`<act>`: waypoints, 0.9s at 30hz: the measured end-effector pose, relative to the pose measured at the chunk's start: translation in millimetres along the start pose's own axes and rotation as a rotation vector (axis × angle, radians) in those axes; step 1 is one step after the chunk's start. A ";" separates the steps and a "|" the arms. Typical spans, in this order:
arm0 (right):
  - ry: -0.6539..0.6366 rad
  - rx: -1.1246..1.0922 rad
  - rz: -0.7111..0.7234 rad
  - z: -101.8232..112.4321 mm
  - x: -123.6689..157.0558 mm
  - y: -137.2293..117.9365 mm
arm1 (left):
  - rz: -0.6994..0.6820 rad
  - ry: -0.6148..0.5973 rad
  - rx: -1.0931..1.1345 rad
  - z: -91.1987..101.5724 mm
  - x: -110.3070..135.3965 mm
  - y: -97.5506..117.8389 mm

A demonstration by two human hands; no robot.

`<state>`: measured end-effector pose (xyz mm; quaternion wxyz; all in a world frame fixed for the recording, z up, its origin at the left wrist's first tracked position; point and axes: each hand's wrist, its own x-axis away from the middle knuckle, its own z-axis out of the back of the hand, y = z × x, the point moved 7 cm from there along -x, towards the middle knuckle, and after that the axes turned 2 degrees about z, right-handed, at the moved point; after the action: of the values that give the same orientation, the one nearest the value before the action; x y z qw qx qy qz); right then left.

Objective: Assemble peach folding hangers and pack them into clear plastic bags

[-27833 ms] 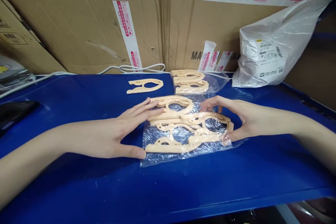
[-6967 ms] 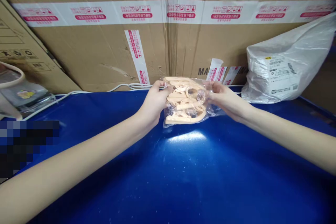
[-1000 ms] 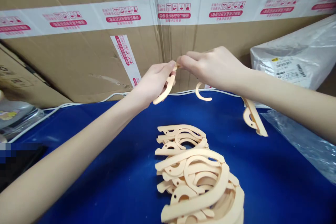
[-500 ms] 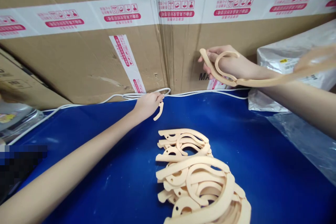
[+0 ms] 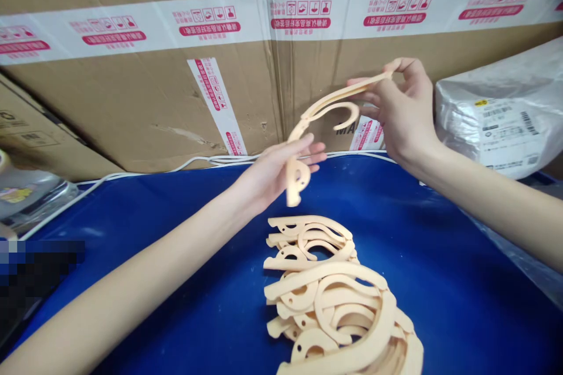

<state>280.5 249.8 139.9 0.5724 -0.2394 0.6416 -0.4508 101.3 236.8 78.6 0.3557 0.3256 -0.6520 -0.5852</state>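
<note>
A cream folding hanger (image 5: 341,94) is held up between my hands, its two arms unfolded and its curved hook hanging beneath the right-hand arm. My left hand (image 5: 275,173) grips the lower-left arm, thumb in front and fingers behind; the notched tip sticks out below. With thumb and fingers, my right hand (image 5: 407,111) pinches the far end of the other arm. Below them, a pile of similar folded hangers (image 5: 328,270) lies overlapping on the blue surface (image 5: 197,304), apart from both hands.
Large cardboard boxes (image 5: 153,94) with printed tape stand along the back. A white cable (image 5: 197,159) runs along their foot. A silver-white labelled parcel (image 5: 466,105) sits at the right, with clear plastic near it. Plastic-wrapped goods (image 5: 33,193) lie at the left.
My left hand has moved right from the cable to the hanger; the small curved piece it held no longer shows. My right hand has turned the hanger, which now points left.
</note>
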 end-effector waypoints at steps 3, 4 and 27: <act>-0.163 0.136 0.108 1.5 14.6 -3.3 | -0.050 0.093 0.071 9.5 0.8 3.6; -0.239 0.247 0.149 -0.6 19.4 -3.8 | -0.052 0.090 0.092 10.6 0.8 3.3; -0.659 1.332 0.770 -38.1 56.4 -1.4 | 0.230 -0.260 0.352 -27.8 6.6 -5.6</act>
<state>231.0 214.3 109.5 0.8666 0.2652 0.0779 -0.4155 121.4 215.9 75.3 0.2707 0.2280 -0.8171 -0.4551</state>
